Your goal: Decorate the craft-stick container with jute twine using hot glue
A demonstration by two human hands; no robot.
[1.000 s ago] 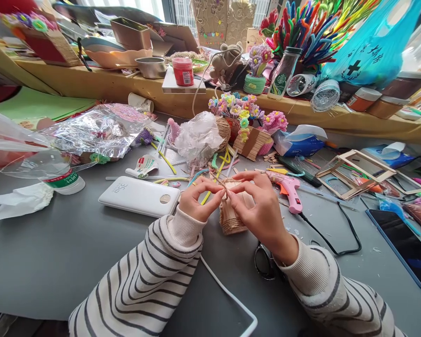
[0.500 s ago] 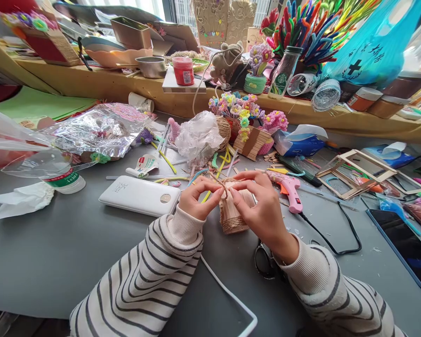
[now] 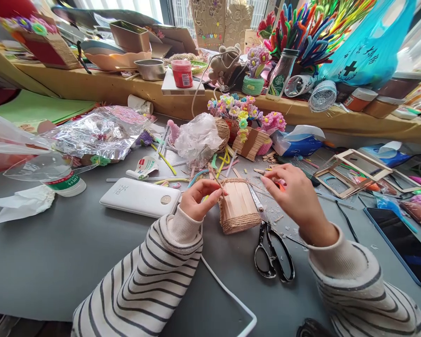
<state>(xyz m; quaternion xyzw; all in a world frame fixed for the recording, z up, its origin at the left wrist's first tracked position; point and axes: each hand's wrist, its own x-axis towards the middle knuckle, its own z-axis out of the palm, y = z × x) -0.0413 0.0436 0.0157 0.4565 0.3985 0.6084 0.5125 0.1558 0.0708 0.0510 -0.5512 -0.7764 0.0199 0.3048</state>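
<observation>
A small cup of flat wooden sticks (image 3: 239,201) stands on the table, with twine (image 3: 240,225) wound around its base and more around its rim. My left hand (image 3: 199,196) is closed at the cup's upper left edge, pinching the twine there. To the right of the cup, my right hand (image 3: 294,196) is raised with thumb and fingers pinched. A thin strand of twine seems to run from the rim toward it; its end is hidden by the fingers. Black-handled scissors (image 3: 272,255) lie beside the cup, below my right hand.
A white power bank (image 3: 140,196) with a white cable (image 3: 228,295) lies left of the cup. Behind are crumpled plastic (image 3: 199,138), a twine ball (image 3: 222,133) and fuzzy flowers (image 3: 233,107). A wooden frame (image 3: 351,171) and a phone (image 3: 400,243) are at the right.
My right hand has moved right, away from the cup, uncovering its front and the scissors. My left hand stays at the cup's rim.
</observation>
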